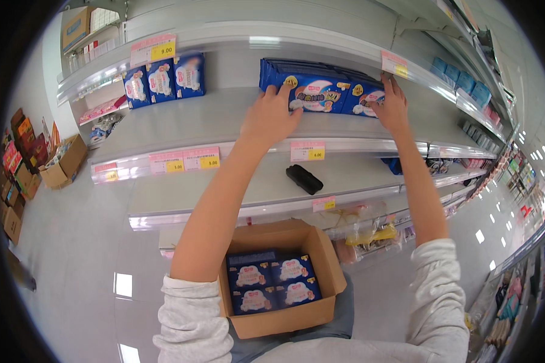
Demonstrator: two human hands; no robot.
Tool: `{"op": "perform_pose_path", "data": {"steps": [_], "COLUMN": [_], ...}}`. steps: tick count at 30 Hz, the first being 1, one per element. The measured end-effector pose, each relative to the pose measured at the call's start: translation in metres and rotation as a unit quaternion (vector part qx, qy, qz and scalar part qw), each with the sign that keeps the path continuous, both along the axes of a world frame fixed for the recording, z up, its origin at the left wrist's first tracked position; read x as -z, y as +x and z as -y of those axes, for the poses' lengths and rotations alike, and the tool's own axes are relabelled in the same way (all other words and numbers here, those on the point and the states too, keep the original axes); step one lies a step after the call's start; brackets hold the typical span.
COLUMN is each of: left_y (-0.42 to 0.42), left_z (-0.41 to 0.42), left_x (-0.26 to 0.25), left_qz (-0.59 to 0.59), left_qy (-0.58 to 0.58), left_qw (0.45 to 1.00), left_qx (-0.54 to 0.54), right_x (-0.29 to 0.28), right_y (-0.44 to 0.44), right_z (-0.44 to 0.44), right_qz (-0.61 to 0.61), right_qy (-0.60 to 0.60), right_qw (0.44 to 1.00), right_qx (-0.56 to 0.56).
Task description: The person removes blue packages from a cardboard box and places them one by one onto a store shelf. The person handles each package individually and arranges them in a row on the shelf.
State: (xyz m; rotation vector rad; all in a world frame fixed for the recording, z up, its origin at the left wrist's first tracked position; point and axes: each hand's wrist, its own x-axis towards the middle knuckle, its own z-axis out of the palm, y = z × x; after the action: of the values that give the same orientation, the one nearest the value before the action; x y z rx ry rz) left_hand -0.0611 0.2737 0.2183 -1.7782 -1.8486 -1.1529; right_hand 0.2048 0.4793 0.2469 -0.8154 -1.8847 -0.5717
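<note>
A row of blue soft packs (320, 96) with printed fronts stands on the upper shelf, several layers deep. At the row's left end, my left hand (272, 115) lies against the front, fingers bent and thumb to the right. My right hand (394, 106) grips the right end, with its thumb on the front and its fingers up at the top edge. Between my arms, an open cardboard box (284, 324) rests at my lap. Blue packs (254, 274) with cloud-shaped labels lie inside it.
Three upright blue packs (160, 81) stand farther left on the same shelf (181, 120). A black object (304, 179), perhaps a case, lies one shelf lower. Price tags line the shelf edges. An open carton (66, 163) sits on the floor at left. Clothing-like goods (511, 299) hang at lower right.
</note>
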Motion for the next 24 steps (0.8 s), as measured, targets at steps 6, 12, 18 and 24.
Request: {"op": "perform_pose_path", "data": {"steps": [6,12,18,24], "left_y": [-0.008,0.040,0.024,0.032], "left_z": [0.012,0.103,0.163,0.184], "left_x": [0.010,0.067,0.223,0.335], "left_qz": [-0.031,-0.111,-0.110,-0.115], "left_qy": [0.142,0.114,-0.289,-0.438], "left_qw": [0.989,0.967,0.920,0.874], "left_qx": [0.037,0.199,0.239,0.176], "right_x": [0.108,0.271,0.325,0.332], "right_y": [-0.007,0.024,0.016,0.016], "right_z": [0.192,0.289,0.319,0.311], "right_qz": [-0.101,0.026,0.210,0.205], "right_qy": [-0.107,-0.587,-0.683,-0.675], "right_qw": [0.948,0.720,0.625,0.651], "right_qx": [-0.283,-0.370,-0.316,-0.282]}}
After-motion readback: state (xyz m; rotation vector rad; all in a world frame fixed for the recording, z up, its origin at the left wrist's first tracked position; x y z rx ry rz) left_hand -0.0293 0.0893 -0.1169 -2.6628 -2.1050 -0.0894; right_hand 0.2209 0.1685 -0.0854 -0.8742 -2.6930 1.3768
